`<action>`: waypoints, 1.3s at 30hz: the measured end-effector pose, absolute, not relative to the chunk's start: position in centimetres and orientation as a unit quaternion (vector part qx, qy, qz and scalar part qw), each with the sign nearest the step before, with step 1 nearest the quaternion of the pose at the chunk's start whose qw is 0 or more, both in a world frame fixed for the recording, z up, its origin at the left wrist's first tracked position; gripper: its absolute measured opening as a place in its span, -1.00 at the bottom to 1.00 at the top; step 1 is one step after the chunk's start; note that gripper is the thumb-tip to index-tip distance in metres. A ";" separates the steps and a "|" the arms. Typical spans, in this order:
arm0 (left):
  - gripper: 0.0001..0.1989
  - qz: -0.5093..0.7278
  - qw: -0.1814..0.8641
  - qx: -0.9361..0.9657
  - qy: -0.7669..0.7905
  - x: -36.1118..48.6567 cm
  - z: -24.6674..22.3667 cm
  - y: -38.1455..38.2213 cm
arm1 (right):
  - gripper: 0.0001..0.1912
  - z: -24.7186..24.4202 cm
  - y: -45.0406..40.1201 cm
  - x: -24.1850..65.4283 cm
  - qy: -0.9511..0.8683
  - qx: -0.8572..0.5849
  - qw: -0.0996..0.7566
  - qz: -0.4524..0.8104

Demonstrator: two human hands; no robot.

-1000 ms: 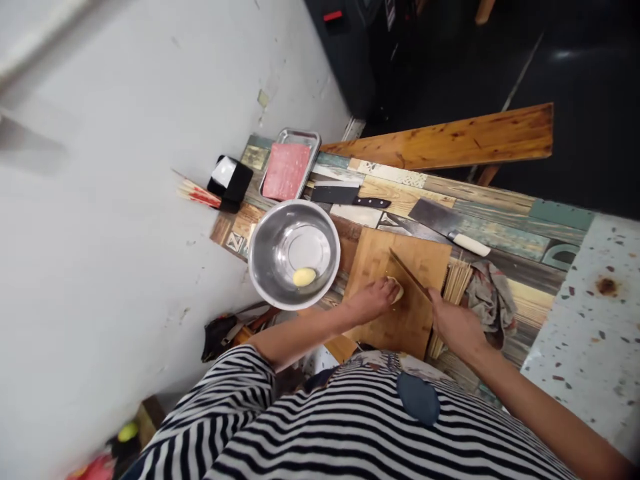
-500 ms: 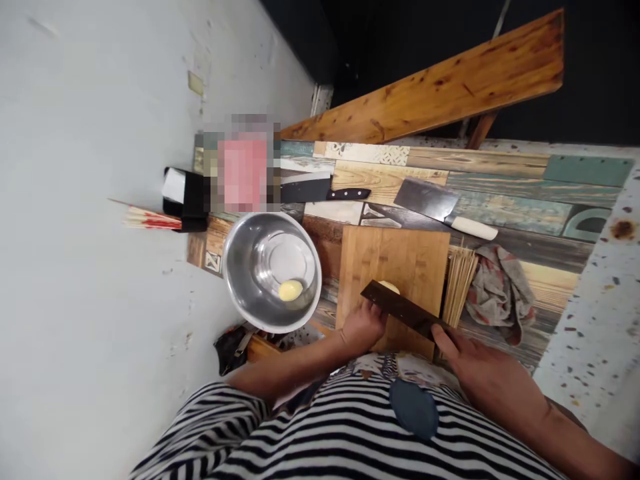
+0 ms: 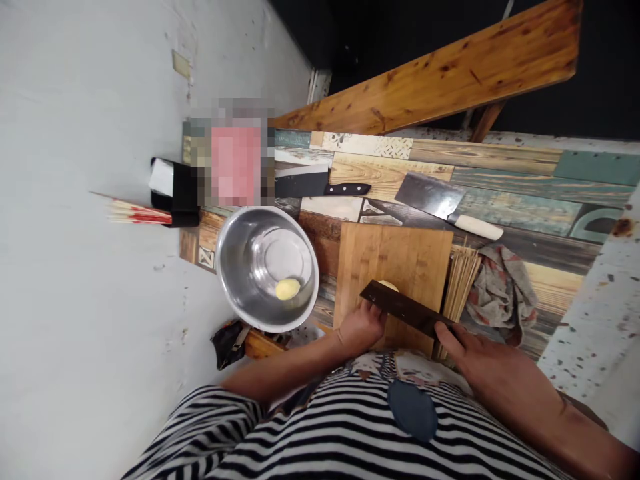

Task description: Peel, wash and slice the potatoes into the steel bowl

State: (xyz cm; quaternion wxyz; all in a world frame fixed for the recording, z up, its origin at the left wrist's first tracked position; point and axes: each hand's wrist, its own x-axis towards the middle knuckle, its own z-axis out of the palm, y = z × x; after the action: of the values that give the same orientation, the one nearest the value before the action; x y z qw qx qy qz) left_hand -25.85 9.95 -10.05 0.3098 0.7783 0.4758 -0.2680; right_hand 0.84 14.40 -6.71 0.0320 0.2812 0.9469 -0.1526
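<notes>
My right hand (image 3: 477, 353) is closed round the handle end of a broad, dark-bladed knife (image 3: 407, 309), its blade slanting across the wooden cutting board (image 3: 395, 247). Just beyond the blade shows the pale yellow edge of a peeled potato (image 3: 389, 285); the rest is hidden behind the knife. Curled fingers of my left hand (image 3: 363, 325) steady the potato close to the blade's tip, their ends partly covered. To the left, a steel bowl (image 3: 240, 280) holds another peeled potato (image 3: 287, 289).
A cleaver with a white handle (image 3: 433, 197) and a black-handled knife (image 3: 325, 187) lie behind the board. Bamboo skewers (image 3: 460, 283) and a crumpled cloth (image 3: 501, 293) are on the right. A black holder (image 3: 185, 193) with red-tipped sticks (image 3: 140, 213) is by the wall. One patch is pixelated.
The camera view has shifted slightly, so the bowl and wall side sit a little farther left. Both hands, the knife and the potato keep nearly the same places on the board.
</notes>
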 end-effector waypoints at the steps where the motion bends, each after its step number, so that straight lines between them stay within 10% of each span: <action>1: -0.62 -0.268 0.305 0.783 0.472 -25.9 -10.0 9.9 | -0.37 -6.9 14.4 0.9 0.947 0.280 0.033 -0.154; 18: -0.62 -0.243 0.275 0.805 0.467 -26.1 -10.1 9.8 | -0.30 -7.8 15.8 0.9 0.945 0.258 0.017 -0.199; 32: -0.55 -0.207 0.239 0.837 0.447 -27.0 -10.9 8.9 | -0.32 -10.9 16.3 -1.0 0.910 0.261 0.186 -0.263; 39: -0.66 -0.255 0.326 0.753 0.511 -26.1 -10.9 9.2 | -0.34 -8.1 15.1 0.8 0.948 0.259 0.015 -0.184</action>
State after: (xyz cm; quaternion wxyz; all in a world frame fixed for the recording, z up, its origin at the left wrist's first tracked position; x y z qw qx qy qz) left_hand -26.06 9.23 -10.87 0.3262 0.7533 0.5110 -0.2549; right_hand 0.80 15.12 -8.06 0.0155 0.2589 0.9481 -0.1840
